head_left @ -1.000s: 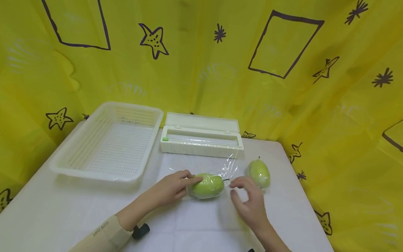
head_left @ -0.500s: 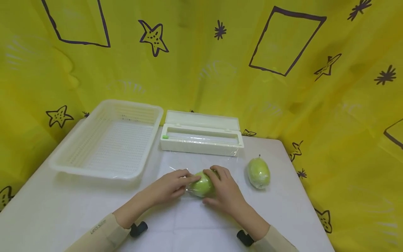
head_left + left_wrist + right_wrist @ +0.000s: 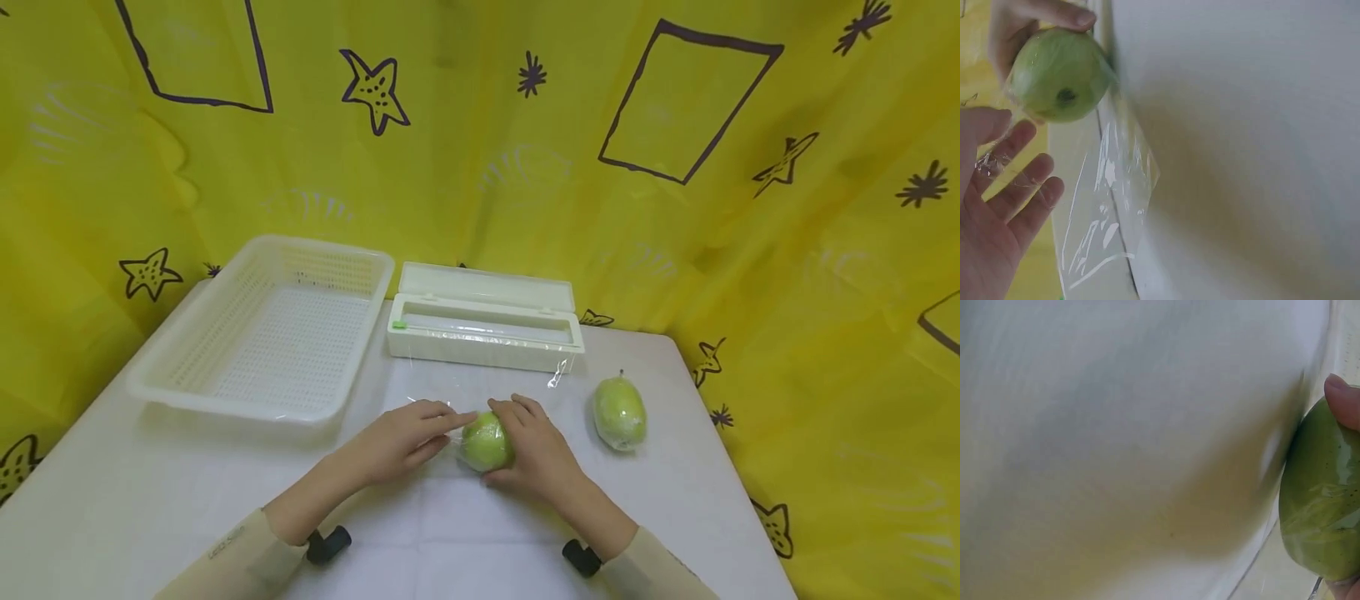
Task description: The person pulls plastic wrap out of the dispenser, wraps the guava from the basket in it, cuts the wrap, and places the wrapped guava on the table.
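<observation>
A green pear [image 3: 486,442] wrapped in clear plastic film is in my right hand [image 3: 536,450], which grips it from the right. In the right wrist view, the thumb [image 3: 1344,403] presses on the pear's side. Its blossom end [image 3: 1066,97] faces the left wrist camera. My left hand [image 3: 408,442] is just left of the pear, fingers loosely extended, index fingertip close to its top. Loose clear film [image 3: 1107,231] hangs beside the pear, and some of it lies across the left fingers [image 3: 1035,169]. A second film-wrapped pear [image 3: 620,412] stands to the right.
A white dispenser box [image 3: 483,350] with its lid raised holds a film roll [image 3: 487,327] and a green slider [image 3: 399,325]. A white perforated basket [image 3: 217,404] stands at the left. A yellow patterned curtain [image 3: 450,167] backs the white table [image 3: 465,567].
My right hand has come in from the right and taken hold of the pear, which has turned its blossom end toward the left. The left hand's fingers have loosened from the pear.
</observation>
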`<state>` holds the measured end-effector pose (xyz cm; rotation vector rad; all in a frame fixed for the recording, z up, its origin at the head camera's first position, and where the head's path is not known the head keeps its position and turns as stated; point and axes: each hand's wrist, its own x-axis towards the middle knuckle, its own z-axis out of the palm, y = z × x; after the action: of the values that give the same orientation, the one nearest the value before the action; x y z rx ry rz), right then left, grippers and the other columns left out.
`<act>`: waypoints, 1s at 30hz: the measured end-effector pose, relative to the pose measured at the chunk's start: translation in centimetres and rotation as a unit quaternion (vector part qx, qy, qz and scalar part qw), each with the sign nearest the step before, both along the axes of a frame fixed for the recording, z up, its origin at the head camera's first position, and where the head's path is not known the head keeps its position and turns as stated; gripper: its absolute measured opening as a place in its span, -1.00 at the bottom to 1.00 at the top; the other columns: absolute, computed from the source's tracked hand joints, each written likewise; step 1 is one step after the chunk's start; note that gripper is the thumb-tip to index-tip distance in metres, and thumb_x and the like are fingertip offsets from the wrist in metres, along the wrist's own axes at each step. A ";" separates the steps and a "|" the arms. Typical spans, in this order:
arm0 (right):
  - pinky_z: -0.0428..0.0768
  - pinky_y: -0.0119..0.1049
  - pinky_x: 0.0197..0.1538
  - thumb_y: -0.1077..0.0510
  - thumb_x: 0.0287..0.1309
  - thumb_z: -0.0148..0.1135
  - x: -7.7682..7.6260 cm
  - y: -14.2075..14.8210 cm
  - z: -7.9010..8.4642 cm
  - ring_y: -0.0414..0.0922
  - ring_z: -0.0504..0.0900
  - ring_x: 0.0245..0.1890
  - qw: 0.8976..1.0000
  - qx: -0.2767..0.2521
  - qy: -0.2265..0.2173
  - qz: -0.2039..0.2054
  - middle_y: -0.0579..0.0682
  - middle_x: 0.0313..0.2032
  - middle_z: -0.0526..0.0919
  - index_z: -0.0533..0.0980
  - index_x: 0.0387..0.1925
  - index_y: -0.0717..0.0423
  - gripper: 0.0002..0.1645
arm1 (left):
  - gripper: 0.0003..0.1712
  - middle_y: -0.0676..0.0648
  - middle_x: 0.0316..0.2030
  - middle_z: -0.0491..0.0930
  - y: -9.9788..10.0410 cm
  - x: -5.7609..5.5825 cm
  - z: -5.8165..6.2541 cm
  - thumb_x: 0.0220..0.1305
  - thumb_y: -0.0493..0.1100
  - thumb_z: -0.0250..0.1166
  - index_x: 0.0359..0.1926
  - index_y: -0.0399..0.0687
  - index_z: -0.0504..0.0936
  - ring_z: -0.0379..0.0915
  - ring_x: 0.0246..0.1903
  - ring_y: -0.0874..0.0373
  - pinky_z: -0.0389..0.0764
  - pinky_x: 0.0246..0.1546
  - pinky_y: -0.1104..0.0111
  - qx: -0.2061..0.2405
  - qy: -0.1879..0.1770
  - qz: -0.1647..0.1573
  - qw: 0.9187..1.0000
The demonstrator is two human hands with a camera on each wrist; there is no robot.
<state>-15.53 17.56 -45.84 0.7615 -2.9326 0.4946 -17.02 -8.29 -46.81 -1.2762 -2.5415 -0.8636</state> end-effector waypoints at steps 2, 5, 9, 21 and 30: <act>0.56 0.06 0.17 -0.15 -0.44 0.74 -0.1 -0.1 -0.1 0.02 0.44 0.27 1.000 0.001 -0.001 0.000 -0.01 0.21 0.56 0.34 0.39 0.00 0.26 | -0.51 0.11 -0.14 0.65 -1.0 0.1 0.4 0.35 -0.18 0.32 0.28 0.11 0.55 0.58 -0.17 0.28 0.65 -0.15 0.36 0.024 -0.039 0.023 0.999; 0.55 0.02 0.18 -0.13 -0.42 0.73 -0.2 -0.2 0.0 -0.01 0.49 0.22 1.000 0.001 -0.010 -0.003 -0.03 0.20 0.57 0.35 0.39 -0.01 0.23 | -0.72 0.11 -0.28 0.69 -1.9 0.0 0.7 0.31 -0.20 0.35 0.04 0.02 0.67 0.56 -0.33 0.34 0.63 -0.30 0.43 0.078 -0.084 0.057 0.992; 0.52 0.00 0.20 -0.10 -0.44 0.73 -0.4 0.0 0.4 -0.02 0.51 0.20 1.000 -0.006 -0.023 0.002 -0.05 0.18 0.58 0.39 0.35 -0.02 0.20 | -0.91 0.16 -0.36 0.69 -1.0 -1.0 0.9 0.21 -0.23 0.43 -0.28 0.07 0.70 0.52 -0.38 0.35 0.58 -0.35 0.46 0.116 -0.066 0.115 0.984; 0.53 0.01 0.20 -0.14 -0.45 0.73 -0.5 -0.7 0.6 0.02 0.54 0.18 0.999 0.010 -0.034 0.001 0.00 0.17 0.60 0.42 0.32 0.03 0.19 | -0.94 0.05 -0.32 0.73 -1.0 -4.2 0.0 0.22 -0.23 0.41 -0.27 -0.03 0.71 0.53 -0.41 0.26 0.56 -0.36 0.41 0.090 -0.155 0.138 0.974; 0.56 0.02 0.14 -0.18 -0.46 0.73 -0.3 -1.2 0.7 0.04 0.57 0.14 0.999 0.038 -0.030 -0.014 0.04 0.15 0.61 0.42 0.31 0.06 0.20 | -0.64 -0.02 0.03 0.59 -1.3 3.7 2.2 0.15 -0.41 0.23 -0.07 0.05 0.63 0.52 0.01 0.11 0.57 -0.01 0.29 0.264 -0.097 0.002 0.960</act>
<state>-15.85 16.35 -45.10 0.7252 -3.0289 0.4141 -13.35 -9.57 -44.64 -1.0528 -2.2010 -1.5970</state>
